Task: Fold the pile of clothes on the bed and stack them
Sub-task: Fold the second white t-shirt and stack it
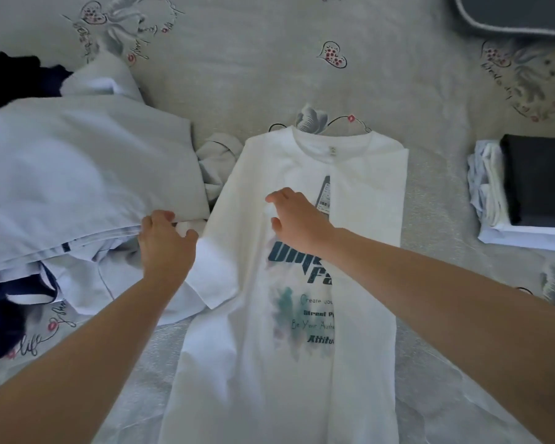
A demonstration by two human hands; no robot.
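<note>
A white printed T-shirt [257, 363] lies flat on the bed in the middle, collar away from me, its right side folded in over the print. My left hand [164, 241] grips the shirt's left sleeve at the edge of the pile. My right hand [297, 219] rests on the chest of the shirt with fingers curled, pinching a bit of the white cloth. The unfolded pile of clothes [77, 174], pale grey, white and navy, lies to the left. A stack of folded clothes [532, 190], dark on top of white, sits at the right.
The bed [237, 65] has a grey sheet with heart and flower prints. A dark grey pillow [519, 14] lies at the far right corner. A crumpled grey garment [215, 161] lies between the pile and the shirt.
</note>
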